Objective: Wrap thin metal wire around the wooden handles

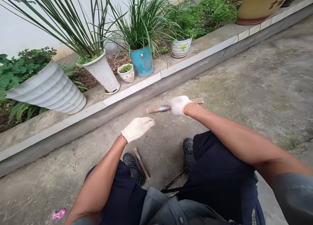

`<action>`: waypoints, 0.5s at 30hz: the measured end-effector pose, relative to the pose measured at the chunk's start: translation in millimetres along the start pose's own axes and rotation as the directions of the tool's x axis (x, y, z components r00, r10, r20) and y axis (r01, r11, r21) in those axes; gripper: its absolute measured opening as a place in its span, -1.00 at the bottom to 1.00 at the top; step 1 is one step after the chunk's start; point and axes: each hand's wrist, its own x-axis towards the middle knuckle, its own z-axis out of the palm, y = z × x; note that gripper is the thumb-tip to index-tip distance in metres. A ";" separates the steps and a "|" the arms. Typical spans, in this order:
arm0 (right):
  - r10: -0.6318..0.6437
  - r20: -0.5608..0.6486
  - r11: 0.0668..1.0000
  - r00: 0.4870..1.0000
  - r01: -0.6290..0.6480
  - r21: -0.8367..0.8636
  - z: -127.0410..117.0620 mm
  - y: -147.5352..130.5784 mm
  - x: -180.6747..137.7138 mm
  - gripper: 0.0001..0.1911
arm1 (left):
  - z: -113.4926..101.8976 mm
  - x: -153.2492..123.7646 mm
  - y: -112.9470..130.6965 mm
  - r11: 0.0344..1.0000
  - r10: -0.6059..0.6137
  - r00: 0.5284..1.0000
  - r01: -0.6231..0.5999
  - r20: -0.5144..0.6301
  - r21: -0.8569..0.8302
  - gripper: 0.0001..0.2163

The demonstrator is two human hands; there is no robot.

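Observation:
My right hand (pixel 179 104), in a white knit glove, is wrapped round a wooden stick (pixel 151 110). Silvery wire or tape is wound round the stick left of the glove, and its other end juts out past my wrist. My left hand (pixel 138 128), gloved too, hangs lower and to the left, apart from the stick. Its thumb and fingers are pressed together; what they pinch, if anything, is too small to make out. A second wooden stick (pixel 144 168), with a grey binding round it, lies on the concrete beside my left shoe (pixel 132 166).
A low tiled ledge (pixel 134 88) crosses ahead, bearing a white pot (pixel 104 73), a blue pot (pixel 142 61) and several other planters. A large yellow pot (pixel 256 6) stands far right. On the concrete ground (pixel 256 88), a pink object (pixel 59 214) lies at lower left.

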 end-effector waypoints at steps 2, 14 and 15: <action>-0.165 0.140 0.980 0.976 0.178 -0.086 10.2 -10.8 -4.4 -0.67 | -2.3 1.2 -2.9 0.999 0.002 1.000 -0.001 -0.024 0.033 -0.58; -0.535 0.035 0.801 0.844 0.494 0.338 -18.6 -19.4 -58.6 -0.66 | 7.1 7.0 -18.1 0.999 -0.042 0.993 0.044 0.108 -0.023 -0.59; -0.449 -0.035 0.834 0.893 0.432 0.342 -23.2 -16.9 -55.9 -0.64 | 8.0 6.5 -17.2 0.998 -0.051 0.991 0.055 0.122 -0.029 -0.57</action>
